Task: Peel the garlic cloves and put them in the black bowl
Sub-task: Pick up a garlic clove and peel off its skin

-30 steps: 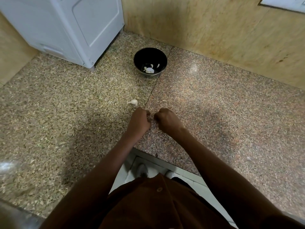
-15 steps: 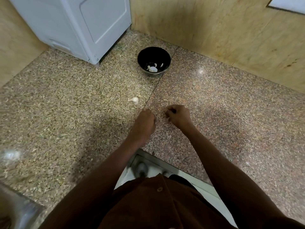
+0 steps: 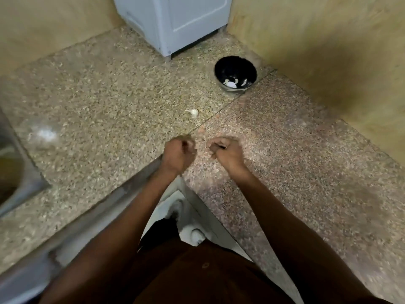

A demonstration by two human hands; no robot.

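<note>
Both hands hover side by side over the front part of the speckled stone bench (image 3: 114,110), a small gap between them. The left hand (image 3: 178,153) has its fingers curled in, and something small and pale shows at its fingertips, though the picture is too blurred to say whether it pinches a clove or a bit of skin. The right hand (image 3: 225,150) is also curled, thumb and fingers drawn together; what it holds, if anything, cannot be told.

One unpeeled garlic clove (image 3: 193,112) lies alone on the bench, beyond the left hand and apart from it, close to the seam between the two stone slabs. The black bowl (image 3: 235,72) stands farther back, near the wall (image 3: 328,40), well apart from both hands. A few white pieces (image 3: 231,83) lie in its bottom.

A pale blue-grey appliance (image 3: 175,20) stands on the bench at the back, left of the bowl. The metal rim of a sink (image 3: 22,178) shows at the left edge.
</note>
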